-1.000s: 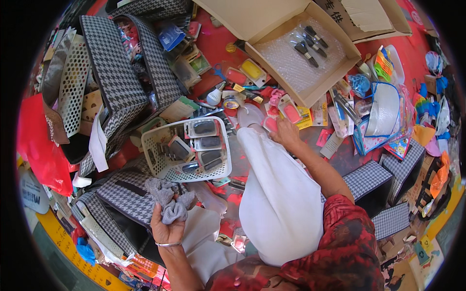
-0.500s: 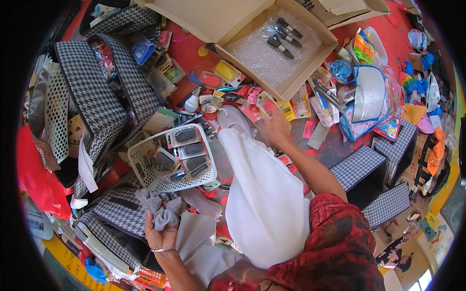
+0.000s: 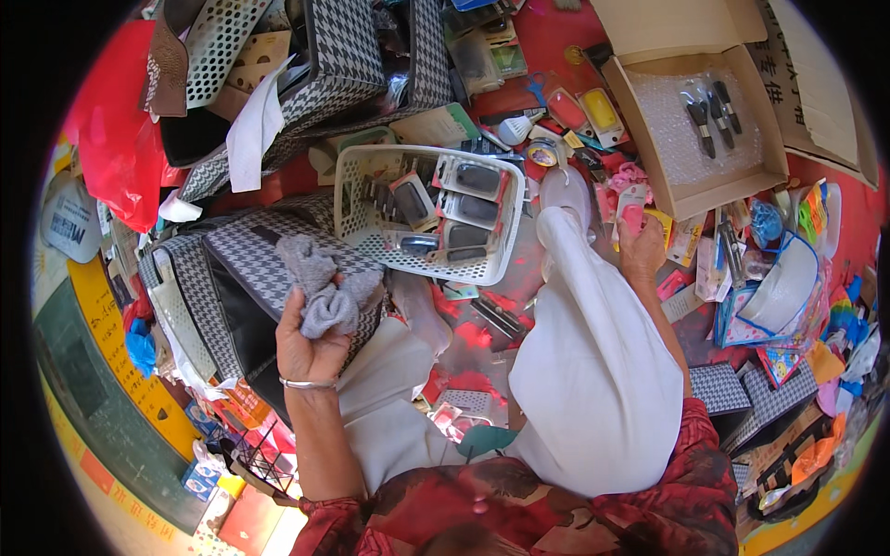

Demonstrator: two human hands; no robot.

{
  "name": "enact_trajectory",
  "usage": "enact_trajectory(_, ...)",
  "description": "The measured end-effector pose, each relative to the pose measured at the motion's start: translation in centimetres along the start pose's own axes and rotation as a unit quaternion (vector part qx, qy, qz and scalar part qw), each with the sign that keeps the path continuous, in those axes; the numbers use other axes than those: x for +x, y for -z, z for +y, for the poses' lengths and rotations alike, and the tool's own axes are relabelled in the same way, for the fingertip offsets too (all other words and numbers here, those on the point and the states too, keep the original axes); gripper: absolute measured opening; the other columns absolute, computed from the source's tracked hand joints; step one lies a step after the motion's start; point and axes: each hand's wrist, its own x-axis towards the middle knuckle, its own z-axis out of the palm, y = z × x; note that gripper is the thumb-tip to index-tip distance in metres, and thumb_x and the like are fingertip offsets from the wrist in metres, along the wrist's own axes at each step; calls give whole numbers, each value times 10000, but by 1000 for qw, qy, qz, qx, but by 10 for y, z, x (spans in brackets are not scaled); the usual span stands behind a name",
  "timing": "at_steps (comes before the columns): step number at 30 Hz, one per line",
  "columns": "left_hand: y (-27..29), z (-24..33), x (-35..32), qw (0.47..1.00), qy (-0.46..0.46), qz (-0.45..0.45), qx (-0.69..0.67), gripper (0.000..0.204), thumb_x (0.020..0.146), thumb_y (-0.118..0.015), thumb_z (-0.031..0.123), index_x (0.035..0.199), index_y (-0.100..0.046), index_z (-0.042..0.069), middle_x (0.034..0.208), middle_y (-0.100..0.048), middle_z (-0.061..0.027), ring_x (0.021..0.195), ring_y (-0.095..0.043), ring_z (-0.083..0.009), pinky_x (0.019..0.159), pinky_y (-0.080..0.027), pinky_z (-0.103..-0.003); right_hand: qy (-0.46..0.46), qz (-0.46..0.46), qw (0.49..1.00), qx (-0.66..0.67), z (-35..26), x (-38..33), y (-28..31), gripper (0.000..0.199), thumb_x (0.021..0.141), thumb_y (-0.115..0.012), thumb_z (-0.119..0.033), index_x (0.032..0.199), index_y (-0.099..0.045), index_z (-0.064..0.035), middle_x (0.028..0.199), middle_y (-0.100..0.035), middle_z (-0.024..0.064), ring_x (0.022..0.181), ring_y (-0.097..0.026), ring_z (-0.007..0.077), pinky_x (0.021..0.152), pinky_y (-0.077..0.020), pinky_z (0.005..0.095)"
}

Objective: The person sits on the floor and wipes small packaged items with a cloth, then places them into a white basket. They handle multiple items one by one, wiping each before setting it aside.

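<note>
A fuzzy grey cloth point(image 3: 329, 289) is gripped in my left hand point(image 3: 313, 352), which wears a bangle. It hangs above a black-and-white houndstooth storage box point(image 3: 243, 255) at my left. Beyond my white-trousered right knee, my right hand point(image 3: 642, 246) has its fingers closed on a small pack with a pink item point(image 3: 631, 211) on a pale card. A pink scrunchie-like bundle point(image 3: 629, 176) lies just past it. Between my hands and farther off stands a white perforated basket point(image 3: 501, 264) with several packaged dark oval items point(image 3: 479, 178).
An open cardboard box point(image 3: 681, 199) lined with bubble wrap holds several black-handled brushes point(image 3: 700, 128) at the far right. Red and yellow packs point(image 3: 603, 109), a light bulb point(image 3: 515, 129) and blue scissors point(image 3: 537, 88) lie behind the basket. Plastic-wrapped goods point(image 3: 783, 283) crowd the right.
My view has swung left, so the scene sits farther right. The blurred right hand now shows clearly with its fingers on the pink pack. The left hand still holds the grey cloth.
</note>
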Motion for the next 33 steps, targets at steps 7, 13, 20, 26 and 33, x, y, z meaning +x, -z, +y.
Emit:
enact_trajectory(7,-8,-12,-6,1000,12,3,23,374,870,-499,246,1166,-483,18,1104,-562,-156,985,-559,-255,829,-475,-400,-161,-115,909,366,-42,30,35,376,716,-673,-223,973,-578,35,842,-602,107,778,-563,132,668,-455,274)
enact_trajectory(13,-9,-24,-5,998,41,-36,37,375,865,-504,242,1164,-483,17,1082,-573,-151,984,-560,-258,835,-468,-399,251,-304,841,371,-148,31,52,462,689,-625,-326,978,-573,31,924,-579,182,817,-576,307,751,-455,384)
enact_trajectory(20,-10,-25,1,997,47,-22,56,377,859,-509,247,1157,-489,16,1100,-570,-135,994,-555,-248,836,-469,-388,202,-219,904,307,-139,34,39,297,795,-544,-230,1011,-560,-26,971,-587,128,872,-568,318,744,-443,419)
enact_trajectory(26,-9,-26,1,997,39,-1,65,381,857,-515,250,1157,-490,16,1100,-570,-130,982,-559,-235,812,-479,-383,52,-230,972,-6,-47,17,7,346,728,-541,-246,949,-549,21,933,-573,242,844,-579,362,689,-448,477)
enact_trajectory(33,-6,-23,5,997,50,-2,58,366,860,-509,218,1160,-479,10,1086,-566,-130,993,-537,-261,872,-444,-400,-6,-210,975,75,-45,17,10,267,735,-484,-202,891,-537,7,750,-601,244,715,-594,404,674,-464,491)
